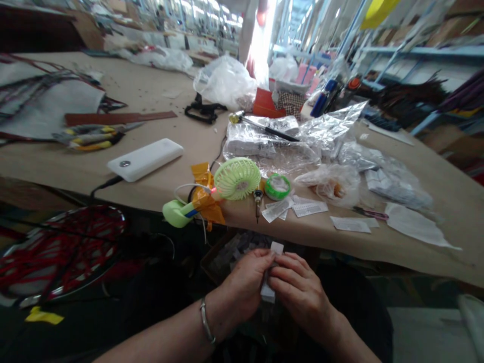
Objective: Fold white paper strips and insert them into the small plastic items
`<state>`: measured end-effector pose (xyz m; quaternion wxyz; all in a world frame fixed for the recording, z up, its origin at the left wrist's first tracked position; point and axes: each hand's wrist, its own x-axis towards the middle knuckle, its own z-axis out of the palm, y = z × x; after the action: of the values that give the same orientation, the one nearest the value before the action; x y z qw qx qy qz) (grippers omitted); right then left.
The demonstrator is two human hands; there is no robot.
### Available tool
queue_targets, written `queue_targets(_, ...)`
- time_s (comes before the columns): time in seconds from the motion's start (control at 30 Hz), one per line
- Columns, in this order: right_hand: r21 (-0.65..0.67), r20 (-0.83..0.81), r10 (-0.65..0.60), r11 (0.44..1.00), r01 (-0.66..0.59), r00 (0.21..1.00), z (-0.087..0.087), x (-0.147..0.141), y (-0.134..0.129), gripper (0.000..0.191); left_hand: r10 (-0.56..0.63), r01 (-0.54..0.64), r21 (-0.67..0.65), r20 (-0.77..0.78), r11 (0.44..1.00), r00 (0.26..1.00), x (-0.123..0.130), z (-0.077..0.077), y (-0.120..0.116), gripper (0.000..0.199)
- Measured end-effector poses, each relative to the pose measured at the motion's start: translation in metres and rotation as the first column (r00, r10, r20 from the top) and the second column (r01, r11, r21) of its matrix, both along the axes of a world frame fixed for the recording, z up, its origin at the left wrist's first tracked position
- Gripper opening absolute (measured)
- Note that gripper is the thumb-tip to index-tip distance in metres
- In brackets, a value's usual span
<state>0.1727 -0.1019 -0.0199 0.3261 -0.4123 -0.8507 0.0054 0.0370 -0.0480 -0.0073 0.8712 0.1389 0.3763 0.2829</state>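
My left hand (245,280) and my right hand (298,285) meet low in front of me, just off the table's front edge. Between them is a narrow white block (267,293), perhaps a small box or a stack of labels; I cannot tell which. Its ends stick out above and below my fingers. My left fingers pinch it from one side, and the right fingers wrap over the other. Beneath the table edge, an open carton (227,252) holds many pale small pieces. Printed white labels (309,206) lie on the table just beyond my hands.
Along the brown table (151,201) edge, a green fan (237,179) is taped down beside a screwdriver-like tool (257,204) and a green tape roll (277,187). Farther off lie a white power bank (145,159), pliers (91,136), a hammer (264,127) and clear plastic bags (328,182).
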Motion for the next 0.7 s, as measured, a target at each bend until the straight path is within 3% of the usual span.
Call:
queue_targets(0.1,-0.010,-0.117,-0.003,1.000,0.002,0.993,0.000,0.001,-0.002,0.030,0.014,-0.014,0.025,-0.006,1.000,1.000,-0.002,-0.001,0.001,0.006)
queue_targets(0.17,-0.064,-0.256,-0.080,0.996,0.065,0.963,0.002,0.003,-0.001,0.032,-0.018,0.019,0.052,-0.016,0.998,1.000,-0.005,0.001,0.002,0.010)
queue_targets(0.23,-0.213,-0.393,-0.246,0.962,0.172,0.886,0.004,0.004,0.003,0.029,-0.093,0.095,0.071,-0.036,0.993,0.995,-0.009,0.004,0.003,0.017)
queue_targets(0.3,-0.439,-0.479,-0.409,0.878,0.192,0.777,0.007,0.003,0.009,0.029,-0.151,0.155,0.092,-0.051,0.984,0.987,-0.013,0.009,0.002,0.019)
queue_targets(0.4,-0.692,-0.587,-0.475,0.715,-0.102,0.656,0.006,0.000,0.019,0.036,-0.193,0.201,0.131,-0.075,0.971,0.978,-0.018,0.014,0.000,0.017)
queue_targets(0.53,-0.691,-0.723,-0.499,0.493,-0.530,0.478,0.000,-0.002,0.026,0.037,-0.237,0.250,0.194,-0.090,0.949,0.967,-0.022,0.018,-0.003,0.021)
queue_targets(0.6,-0.653,-0.745,-0.516,0.435,-0.620,0.423,-0.002,-0.003,0.027,0.033,-0.243,0.258,0.218,-0.096,0.941,0.965,-0.023,0.017,-0.004,0.022)
queue_targets(0.7,-0.628,-0.754,-0.531,0.408,-0.663,0.388,0.000,-0.005,0.028,0.027,-0.271,0.285,0.230,-0.091,0.931,0.958,-0.026,0.016,-0.004,0.024)
